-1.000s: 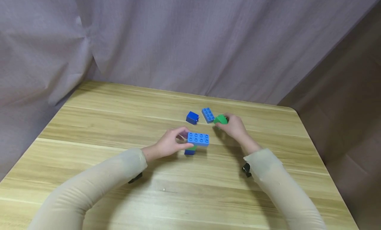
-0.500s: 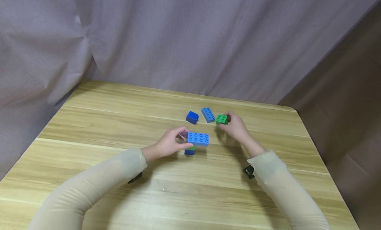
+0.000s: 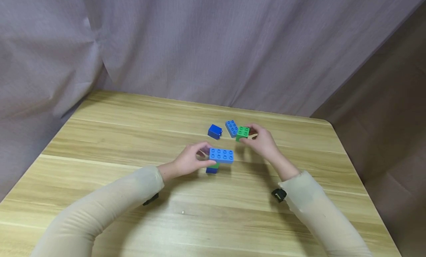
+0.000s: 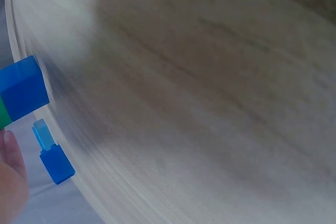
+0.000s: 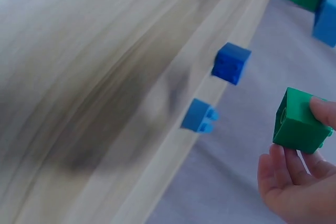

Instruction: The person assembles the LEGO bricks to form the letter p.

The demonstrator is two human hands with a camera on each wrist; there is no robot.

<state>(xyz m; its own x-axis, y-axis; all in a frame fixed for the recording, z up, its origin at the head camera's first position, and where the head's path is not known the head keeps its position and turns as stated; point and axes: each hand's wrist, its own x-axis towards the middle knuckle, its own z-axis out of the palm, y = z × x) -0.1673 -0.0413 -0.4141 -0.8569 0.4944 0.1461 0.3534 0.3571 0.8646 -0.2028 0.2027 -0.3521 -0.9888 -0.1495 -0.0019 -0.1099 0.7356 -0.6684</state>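
Observation:
My left hand grips a small stack of toy building bricks between thumb and fingers. On top is a long light blue brick, with a green brick and a dark blue brick under it. In the left wrist view the stack's dark blue brick shows at the left edge. My right hand pinches a square green brick, studs upward, off to the right of and beyond the stack. The right wrist view shows this green brick between thumb and fingertips, its open underside partly visible.
A loose dark blue brick lies on its side on the wooden table beyond the stack. Beside it is a light blue brick, partly overlapped by the held green one. A grey curtain hangs behind the table.
My right hand has turned the green brick from tilted to studs upward and shifted it slightly left. The left hand and its stack have stayed in place.

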